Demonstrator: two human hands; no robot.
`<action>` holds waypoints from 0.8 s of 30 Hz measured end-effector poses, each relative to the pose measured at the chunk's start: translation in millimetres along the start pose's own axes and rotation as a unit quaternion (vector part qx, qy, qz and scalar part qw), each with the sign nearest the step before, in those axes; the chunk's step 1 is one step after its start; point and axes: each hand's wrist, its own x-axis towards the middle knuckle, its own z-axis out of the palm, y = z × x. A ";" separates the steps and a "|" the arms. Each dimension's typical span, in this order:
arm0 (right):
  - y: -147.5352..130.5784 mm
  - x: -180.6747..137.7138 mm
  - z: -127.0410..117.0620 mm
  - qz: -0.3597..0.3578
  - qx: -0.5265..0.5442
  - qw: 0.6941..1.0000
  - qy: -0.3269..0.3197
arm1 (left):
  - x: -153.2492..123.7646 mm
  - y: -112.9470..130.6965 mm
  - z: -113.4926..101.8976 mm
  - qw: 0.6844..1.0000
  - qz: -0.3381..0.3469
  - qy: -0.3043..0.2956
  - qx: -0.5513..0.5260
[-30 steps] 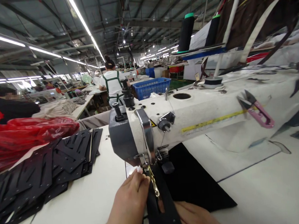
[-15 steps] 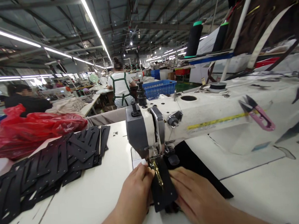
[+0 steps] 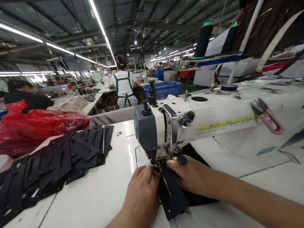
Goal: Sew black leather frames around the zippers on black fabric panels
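Observation:
A white and grey sewing machine [image 3: 207,119] stands on a white table [image 3: 95,201]. Under its needle lies a black cut piece [image 3: 175,199] with a gold zipper [image 3: 165,180] along its middle. My left hand [image 3: 143,191] presses flat on the piece's left edge, fingers stretched toward the needle. My right hand [image 3: 192,175] rests on the piece's right side, fingertips close to the presser foot, fingers flat and together. Neither hand grips anything.
A stack of black cut pieces [image 3: 49,169] covers the table's left. Behind it lies a red plastic bag [image 3: 33,127]. Pink thread snips [image 3: 269,119] sit on the machine arm. Another person [image 3: 123,83] sits ahead, near a blue basket [image 3: 163,89].
My right hand has slid forward up to the presser foot. The black piece has fed further under the needle. The view has shifted, the machine now a little further right.

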 end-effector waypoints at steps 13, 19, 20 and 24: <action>17.5 -1.3 20.0 0.094 -0.049 0.992 0.066 | 4.6 -1.3 7.6 0.999 0.040 -0.005 0.013; 20.3 14.3 26.5 0.178 -0.097 0.978 0.058 | 8.8 -2.1 5.4 0.999 0.046 -0.010 -0.023; 21.8 16.8 27.1 0.184 -0.098 0.976 0.057 | 9.3 -2.0 5.1 0.999 0.043 -0.012 -0.022; 17.3 8.0 23.3 0.195 -0.100 0.973 0.068 | 6.4 2.5 1.5 1.000 0.026 -0.012 -0.007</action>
